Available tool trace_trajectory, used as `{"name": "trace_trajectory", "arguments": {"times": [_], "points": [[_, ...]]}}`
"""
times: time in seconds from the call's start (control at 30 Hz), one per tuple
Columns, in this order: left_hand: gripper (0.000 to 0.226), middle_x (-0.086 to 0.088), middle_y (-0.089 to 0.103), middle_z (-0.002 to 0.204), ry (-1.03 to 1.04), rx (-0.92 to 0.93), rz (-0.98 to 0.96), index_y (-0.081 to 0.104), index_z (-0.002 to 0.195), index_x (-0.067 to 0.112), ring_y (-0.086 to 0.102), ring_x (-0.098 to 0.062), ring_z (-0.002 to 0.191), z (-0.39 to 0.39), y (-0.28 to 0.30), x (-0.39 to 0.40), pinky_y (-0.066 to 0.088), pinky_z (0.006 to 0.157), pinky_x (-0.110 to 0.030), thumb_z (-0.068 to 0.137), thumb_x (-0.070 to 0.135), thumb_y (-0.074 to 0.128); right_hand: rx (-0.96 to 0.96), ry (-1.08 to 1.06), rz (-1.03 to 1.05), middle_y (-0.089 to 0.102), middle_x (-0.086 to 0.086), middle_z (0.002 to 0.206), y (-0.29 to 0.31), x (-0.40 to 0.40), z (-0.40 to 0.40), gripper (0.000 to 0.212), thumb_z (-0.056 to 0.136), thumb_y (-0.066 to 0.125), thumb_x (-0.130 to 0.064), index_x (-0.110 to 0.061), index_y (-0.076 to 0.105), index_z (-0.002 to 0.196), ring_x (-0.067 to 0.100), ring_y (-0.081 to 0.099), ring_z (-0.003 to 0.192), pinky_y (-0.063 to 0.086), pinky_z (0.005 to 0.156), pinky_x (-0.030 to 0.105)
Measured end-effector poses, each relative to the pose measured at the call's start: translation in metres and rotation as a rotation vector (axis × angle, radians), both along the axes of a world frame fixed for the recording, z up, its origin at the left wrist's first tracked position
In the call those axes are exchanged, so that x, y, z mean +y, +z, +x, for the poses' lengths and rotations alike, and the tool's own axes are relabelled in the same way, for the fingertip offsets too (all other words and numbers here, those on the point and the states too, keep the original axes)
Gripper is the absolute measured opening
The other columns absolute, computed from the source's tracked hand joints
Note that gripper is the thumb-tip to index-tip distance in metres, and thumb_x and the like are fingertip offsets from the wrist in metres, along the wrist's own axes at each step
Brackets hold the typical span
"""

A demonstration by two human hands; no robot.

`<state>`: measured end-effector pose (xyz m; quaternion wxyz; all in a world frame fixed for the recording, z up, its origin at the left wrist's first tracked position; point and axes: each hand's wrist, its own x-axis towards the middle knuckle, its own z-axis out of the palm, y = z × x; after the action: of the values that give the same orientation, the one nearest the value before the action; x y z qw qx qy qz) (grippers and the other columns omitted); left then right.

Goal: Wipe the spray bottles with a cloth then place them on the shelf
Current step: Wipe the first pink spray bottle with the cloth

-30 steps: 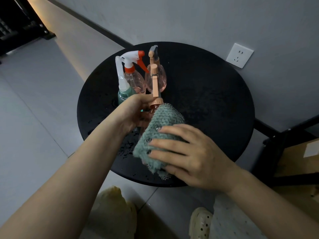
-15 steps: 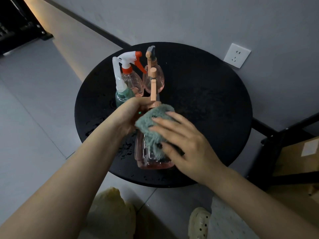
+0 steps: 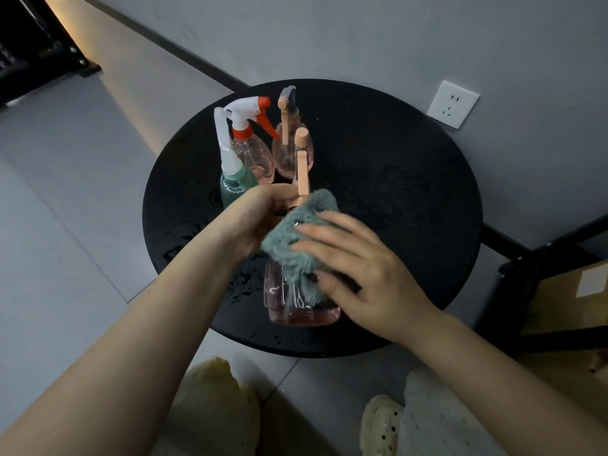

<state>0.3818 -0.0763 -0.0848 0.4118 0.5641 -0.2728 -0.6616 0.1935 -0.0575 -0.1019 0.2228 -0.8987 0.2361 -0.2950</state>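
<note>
While the left hand (image 3: 250, 222) clamps its grip around the neck of the pink spray bottle (image 3: 301, 301), just under the peach pump head, the bottle stands upright on the near part of the round black desk (image 3: 394, 199), its long axis running almost straight up toward the camera. That upright axis is what the wiping turns on: the right hand (image 3: 355, 274) lies to the right of the bottle and slightly nearer the body, pressing the green cloth (image 3: 296, 232) flat against the bottle's shoulder and upper side, fingers spread over the cloth and closed down on it. The cloth covers the top half; the lower half and base show bare, with pink liquid pooled at the bottom. Judging from this, the next stroke has to run down along the axis, or around it, to reach the uncovered wall, with the left hand steadying or turning the neck.

Three other spray bottles stand close together beyond the left hand, toward the far-left part of the desk: a green one (image 3: 235, 185), a clear pink one with a white and red trigger (image 3: 253, 156), and a peach-topped one (image 3: 289, 149). Water drops lie on the desk near the held bottle. A dark frame at the right edge (image 3: 543, 268) may be the shelf; I cannot tell.
</note>
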Motion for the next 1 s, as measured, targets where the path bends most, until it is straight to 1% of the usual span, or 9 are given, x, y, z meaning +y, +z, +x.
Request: {"name": "trace_trajectory", "arguments": {"times": [0.17, 0.27, 0.4, 0.5, 0.6, 0.67, 0.8, 0.9, 1.0], "points": [[0.041, 0.003, 0.063, 0.065, -0.05, -0.091, -0.05, 0.069, 0.057, 0.02, 0.06, -0.012, 0.062, -0.009, 0.001, 0.004, 0.049, 0.063, -0.029, 0.091, 0.016, 0.046, -0.144, -0.158, 0.286, 0.05, -0.007, 0.136, -0.001, -0.006, 0.003, 0.041, 0.094, 0.045, -0.029, -0.014, 0.054, 0.131, 0.005, 0.041, 0.131, 0.031, 0.11, 0.021], [0.031, 0.0, 0.061, 0.067, -0.032, -0.084, -0.041, 0.065, 0.067, 0.018, 0.058, -0.015, 0.062, -0.007, 0.005, 0.003, 0.048, 0.065, -0.028, 0.092, 0.018, 0.047, -0.094, -0.115, 0.122, 0.053, -0.002, 0.134, -0.001, 0.0, 0.004, 0.038, 0.094, 0.047, -0.026, -0.012, 0.055, 0.129, 0.015, 0.042, 0.13, 0.032, 0.111, 0.027], [0.032, 0.002, 0.057, 0.063, 0.041, -0.006, 0.016, 0.066, 0.062, 0.018, 0.049, -0.014, 0.064, 0.002, 0.005, 0.0, 0.039, 0.069, -0.028, 0.091, 0.022, 0.051, 0.01, 0.06, -0.161, 0.058, 0.003, 0.131, 0.005, 0.006, -0.002, 0.034, 0.093, 0.053, -0.024, -0.012, 0.061, 0.124, 0.03, 0.042, 0.13, 0.039, 0.105, 0.043], [0.048, 0.009, 0.056, 0.054, 0.068, -0.079, 0.003, 0.067, 0.046, 0.021, 0.044, -0.01, 0.061, 0.008, 0.005, -0.001, 0.036, 0.062, -0.025, 0.091, 0.024, 0.051, 0.113, 0.19, -0.374, 0.06, 0.001, 0.129, 0.007, 0.01, -0.005, 0.03, 0.092, 0.057, -0.026, -0.015, 0.065, 0.12, 0.032, 0.044, 0.128, 0.037, 0.104, 0.048], [0.049, 0.009, 0.055, 0.053, 0.074, -0.081, -0.009, 0.067, 0.044, 0.021, 0.043, -0.01, 0.059, 0.009, 0.006, -0.002, 0.037, 0.057, -0.024, 0.091, 0.025, 0.051, 0.162, 0.238, -0.462, 0.06, -0.001, 0.129, 0.009, 0.01, -0.006, 0.03, 0.093, 0.055, -0.027, -0.017, 0.065, 0.12, 0.029, 0.045, 0.127, 0.035, 0.106, 0.047], [0.05, 0.01, 0.054, 0.052, 0.047, -0.077, -0.006, 0.066, 0.044, 0.021, 0.042, -0.01, 0.058, 0.006, 0.004, -0.001, 0.036, 0.056, -0.023, 0.091, 0.025, 0.05, 0.166, 0.208, -0.428, 0.058, -0.001, 0.131, 0.01, 0.007, -0.006, 0.032, 0.095, 0.052, -0.029, -0.018, 0.063, 0.123, 0.028, 0.044, 0.127, 0.034, 0.107, 0.043], [0.037, 0.0, 0.059, 0.07, 0.007, -0.01, -0.011, 0.069, 0.061, 0.018, 0.051, -0.016, 0.068, 0.001, 0.002, 0.001, 0.041, 0.072, -0.03, 0.091, 0.02, 0.048, 0.115, -0.001, -0.157, 0.054, -0.004, 0.136, 0.006, 0.0, -0.002, 0.038, 0.096, 0.045, -0.032, -0.018, 0.057, 0.129, 0.021, 0.04, 0.131, 0.035, 0.107, 0.038], [0.026, 0.0, 0.061, 0.07, -0.054, -0.1, -0.044, 0.064, 0.074, 0.017, 0.059, -0.014, 0.065, -0.004, 0.002, 0.003, 0.049, 0.065, -0.029, 0.092, 0.018, 0.045, 0.031, -0.118, 0.14, 0.048, -0.009, 0.14, 0.003, -0.005, -0.001, 0.043, 0.096, 0.041, -0.035, -0.021, 0.05, 0.135, 0.012, 0.033, 0.137, 0.029, 0.113, 0.031], [0.023, 0.002, 0.063, 0.069, -0.051, -0.129, -0.047, 0.063, 0.078, 0.017, 0.061, -0.012, 0.063, -0.007, 0.003, 0.004, 0.051, 0.059, -0.027, 0.093, 0.019, 0.045, 0.012, -0.121, 0.186, 0.046, -0.006, 0.142, 0.001, -0.005, -0.002, 0.044, 0.096, 0.039, -0.033, -0.017, 0.048, 0.137, 0.009, 0.031, 0.138, 0.025, 0.114, 0.026]]}}
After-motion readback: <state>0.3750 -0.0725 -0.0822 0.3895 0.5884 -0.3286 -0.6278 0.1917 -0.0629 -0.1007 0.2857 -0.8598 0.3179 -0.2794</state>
